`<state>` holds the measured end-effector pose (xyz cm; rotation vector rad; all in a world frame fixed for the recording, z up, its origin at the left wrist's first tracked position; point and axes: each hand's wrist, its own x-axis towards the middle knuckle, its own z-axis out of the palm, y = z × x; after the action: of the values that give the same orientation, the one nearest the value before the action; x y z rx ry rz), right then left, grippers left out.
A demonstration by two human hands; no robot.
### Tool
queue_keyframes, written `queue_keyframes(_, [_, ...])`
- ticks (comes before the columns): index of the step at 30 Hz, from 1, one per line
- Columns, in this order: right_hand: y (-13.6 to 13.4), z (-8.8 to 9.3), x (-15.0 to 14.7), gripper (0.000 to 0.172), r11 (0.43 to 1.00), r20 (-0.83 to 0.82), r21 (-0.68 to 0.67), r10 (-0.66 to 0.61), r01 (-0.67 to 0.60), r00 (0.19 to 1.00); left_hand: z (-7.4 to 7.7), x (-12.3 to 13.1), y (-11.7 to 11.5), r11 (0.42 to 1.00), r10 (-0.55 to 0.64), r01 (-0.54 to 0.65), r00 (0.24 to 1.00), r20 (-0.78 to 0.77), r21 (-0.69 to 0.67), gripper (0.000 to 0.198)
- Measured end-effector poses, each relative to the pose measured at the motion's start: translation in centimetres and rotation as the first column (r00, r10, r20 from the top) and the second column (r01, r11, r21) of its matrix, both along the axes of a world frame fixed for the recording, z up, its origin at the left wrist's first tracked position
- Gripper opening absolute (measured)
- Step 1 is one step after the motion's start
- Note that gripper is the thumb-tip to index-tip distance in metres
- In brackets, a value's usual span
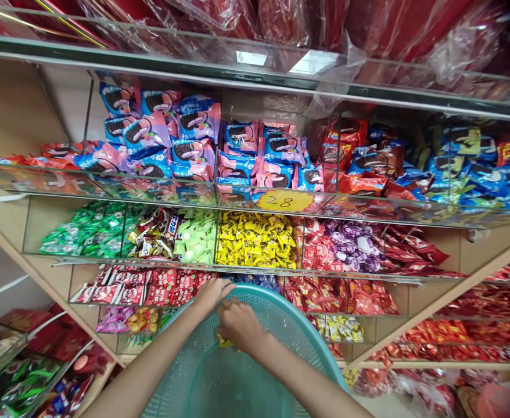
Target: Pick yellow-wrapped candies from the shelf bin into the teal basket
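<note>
A large green plastic basket (287,307) is in front of me, its far rim up against the lower candy shelves. My left hand (211,296) is closed on that rim at the far left side. Over the inside of the basket, my right hand (240,325) is curled with the knuckles up. Yellow-wrapped candies (225,341) peek out just beneath its fingers; the palm is hidden. Behind the hands, a shelf bin holds a heap of yellow-wrapped candies (257,241). Apart from the few yellow pieces, mostly the basket's bare bottom shows.
Blue and pink cookie packs (194,145) fill the upper shelf, with a yellow price tag (285,201) on its glass edge. Green candies (87,229) lie left and purple candies (353,244) right. Glass dividers separate the bins. More red packets (464,331) stand at the right.
</note>
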<state>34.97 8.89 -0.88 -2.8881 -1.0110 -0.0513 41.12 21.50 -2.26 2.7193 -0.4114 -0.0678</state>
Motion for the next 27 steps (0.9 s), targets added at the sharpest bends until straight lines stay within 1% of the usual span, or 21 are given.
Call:
queue_keyframes(2, [-1.2, 2.5, 0.3, 0.016, 0.995, 0.020, 0.097, 0.029, -0.031, 0.999, 0.0, 0.0, 0.1, 1.000, -0.017, 0.017, 1.000, -0.002, -0.008, 0.036])
queue_keyframes(4, [-2.6, 4.8, 0.9, 0.017, 0.957, 0.051, 0.284, 0.038, -0.051, 0.998, -0.1, 0.0, 0.2, 1.000, -0.025, 0.025, 1.000, 0.006, -0.015, 0.036])
queue_keyframes(5, [-3.4, 5.8, 1.3, 0.019, 0.927, 0.070, 0.375, 0.007, -0.033, 0.998, -0.2, 0.1, 0.2, 0.999, -0.027, 0.027, 1.000, 0.010, -0.017, 0.036])
queue_keyframes(7, [-4.9, 7.4, 2.3, 0.021, 0.856, 0.104, 0.516, -0.101, 0.033, 0.989, -0.3, 0.3, 0.3, 0.999, -0.036, 0.036, 0.999, 0.013, -0.022, 0.038])
queue_keyframes(9, [-6.2, 8.2, 3.4, 0.020, 0.796, 0.119, 0.592, -0.237, 0.122, 0.964, -0.3, 0.5, 0.3, 0.998, -0.053, 0.054, 0.999, 0.011, -0.032, 0.041])
queue_keyframes(11, [-7.1, 8.6, 4.5, 0.020, 0.760, 0.108, 0.607, -0.369, 0.233, 0.923, -0.3, 0.7, 0.3, 0.997, -0.065, 0.066, 0.998, 0.011, -0.041, 0.044])
queue_keyframes(13, [-7.5, 8.7, 5.3, 0.020, 0.744, 0.081, 0.571, -0.472, 0.347, 0.878, -0.3, 0.8, 0.4, 0.997, -0.067, 0.067, 0.998, 0.011, -0.049, 0.045])
queue_keyframes(16, [-7.3, 8.7, 5.6, 0.023, 0.739, 0.062, 0.494, -0.556, 0.459, 0.829, -0.4, 0.8, 0.5, 0.996, -0.064, 0.064, 0.998, 0.008, -0.063, 0.044])
queue_keyframes(21, [-6.8, 8.8, 5.1, 0.022, 0.736, 0.075, 0.447, -0.598, 0.509, 0.798, -0.7, 0.8, 0.5, 0.994, -0.066, 0.066, 0.998, 0.002, -0.086, 0.041])
queue_keyframes(24, [-6.8, 8.7, 5.1, 0.021, 0.727, 0.052, 0.457, -0.597, 0.512, 0.801, -0.8, 0.8, 0.6, 0.992, -0.077, 0.077, 0.997, 0.004, -0.096, 0.041])
queue_keyframes(27, [-6.9, 8.6, 5.3, 0.020, 0.706, -0.005, 0.490, -0.585, 0.512, 0.811, -0.9, 0.9, 0.6, 0.992, -0.077, 0.077, 0.997, 0.006, -0.099, 0.041])
